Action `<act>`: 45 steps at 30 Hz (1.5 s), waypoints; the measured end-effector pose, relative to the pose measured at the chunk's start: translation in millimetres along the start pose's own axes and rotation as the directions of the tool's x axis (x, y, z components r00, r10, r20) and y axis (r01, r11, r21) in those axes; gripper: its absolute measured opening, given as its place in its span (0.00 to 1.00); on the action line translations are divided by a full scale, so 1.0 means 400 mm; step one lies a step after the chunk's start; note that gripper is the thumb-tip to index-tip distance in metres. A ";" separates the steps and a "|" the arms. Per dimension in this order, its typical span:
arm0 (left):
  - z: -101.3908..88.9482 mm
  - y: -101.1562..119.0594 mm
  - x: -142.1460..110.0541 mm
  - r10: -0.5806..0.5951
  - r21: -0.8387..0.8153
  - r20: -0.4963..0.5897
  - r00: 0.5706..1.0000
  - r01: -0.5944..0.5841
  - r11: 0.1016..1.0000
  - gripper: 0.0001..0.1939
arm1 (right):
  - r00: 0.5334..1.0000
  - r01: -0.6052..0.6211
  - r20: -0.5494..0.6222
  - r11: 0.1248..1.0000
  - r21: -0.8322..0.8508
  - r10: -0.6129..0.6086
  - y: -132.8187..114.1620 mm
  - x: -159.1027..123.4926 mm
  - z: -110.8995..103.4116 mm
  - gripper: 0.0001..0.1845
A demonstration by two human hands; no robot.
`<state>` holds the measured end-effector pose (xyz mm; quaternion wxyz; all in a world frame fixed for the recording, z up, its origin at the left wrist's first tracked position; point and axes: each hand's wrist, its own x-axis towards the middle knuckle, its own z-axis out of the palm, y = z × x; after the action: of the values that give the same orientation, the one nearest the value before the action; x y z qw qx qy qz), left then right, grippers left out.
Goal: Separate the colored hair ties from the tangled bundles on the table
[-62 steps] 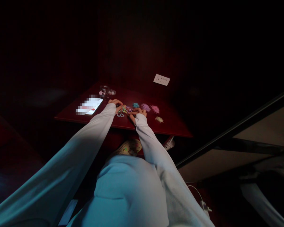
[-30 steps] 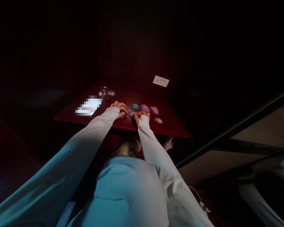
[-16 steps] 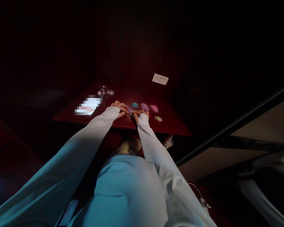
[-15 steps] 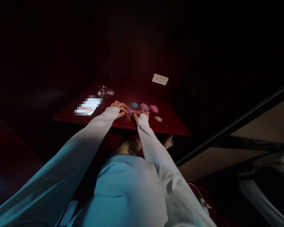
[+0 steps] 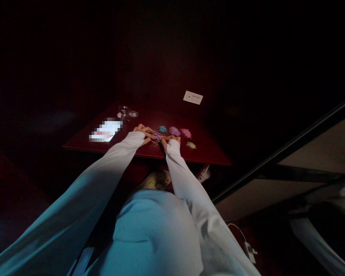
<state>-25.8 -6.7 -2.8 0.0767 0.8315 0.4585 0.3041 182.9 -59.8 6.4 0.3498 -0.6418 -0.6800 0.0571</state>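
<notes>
Between my hands, low over the table, is a small purple piece with a lattice look (image 5: 158, 134), perhaps a rubber-band loom; its ends are covered by fingers. My left hand (image 5: 142, 133) has its bent fingers closed on the left end. At the other end, the fingers of my right hand (image 5: 170, 141) are pinched together against it, with a green bit close to the fingertips. Just beyond lie small heaps of thin strands or bands: teal (image 5: 162, 129), purple (image 5: 174, 131) and pink (image 5: 186, 133). A cream heap (image 5: 191, 145) is right of my right hand.
A lit phone (image 5: 106, 130) with a blurred screen lies on the dark red table (image 5: 80, 142) at left. Behind it are clear round containers (image 5: 127, 113). A wall socket (image 5: 193, 97) is above the table. Below are a shoe (image 5: 153, 179) and a lidded cup (image 5: 204, 174).
The view has shifted very slightly. My right fingers have moved a little at the purple piece, and more of it shows; my left hand stays almost in place.
</notes>
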 end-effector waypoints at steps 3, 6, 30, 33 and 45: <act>-0.001 -0.007 0.001 0.029 0.035 0.009 1.000 -0.029 0.999 0.13 | 1.000 0.017 -0.009 1.000 -0.013 -0.017 0.002 0.002 0.006 0.14; 0.001 -0.008 0.001 0.035 0.047 0.003 0.999 -0.035 0.998 0.13 | 0.999 0.038 0.019 0.999 -0.016 -0.038 -0.001 0.004 0.009 0.12; 0.024 -0.048 0.016 0.047 -0.058 -0.149 0.988 -0.056 0.997 0.07 | 0.996 -0.031 0.083 0.997 -0.076 0.038 -0.024 0.004 -0.008 0.13; 0.023 -0.052 0.019 0.017 -0.081 -0.125 0.992 -0.028 0.996 0.07 | 0.992 -0.020 0.126 0.996 -0.085 0.030 -0.025 -0.001 -0.015 0.12; 0.049 -0.065 0.022 -0.042 -0.072 -0.149 0.988 0.032 0.997 0.07 | 0.979 -0.006 0.203 0.996 -0.085 0.023 -0.019 0.000 -0.023 0.12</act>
<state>-29.7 18.3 -25.4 0.0762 0.7944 0.4676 0.3801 181.7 -64.5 17.1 0.2504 -0.6516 -0.7095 0.0963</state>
